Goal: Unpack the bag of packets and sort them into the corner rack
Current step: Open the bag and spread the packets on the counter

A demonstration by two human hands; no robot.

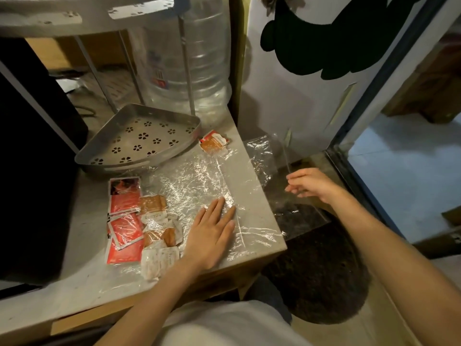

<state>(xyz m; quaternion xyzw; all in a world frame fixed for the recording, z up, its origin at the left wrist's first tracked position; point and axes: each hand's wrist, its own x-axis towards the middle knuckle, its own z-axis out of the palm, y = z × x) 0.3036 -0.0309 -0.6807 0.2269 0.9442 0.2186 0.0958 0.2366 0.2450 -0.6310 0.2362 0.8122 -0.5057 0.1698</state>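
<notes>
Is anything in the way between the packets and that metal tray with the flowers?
Yes, in part: the packets lie under the clear plastic bag, which the left hand presses flat. The tray sits open just behind, with nothing visible between.

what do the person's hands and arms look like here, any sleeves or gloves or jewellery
Both arms are bare, with no sleeves in view. The left hand and right hand wear no gloves, and no rings or watch show. A white top covers the torso.

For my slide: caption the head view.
Left hand flattens clear bag beside packets; corner rack empty.
</notes>
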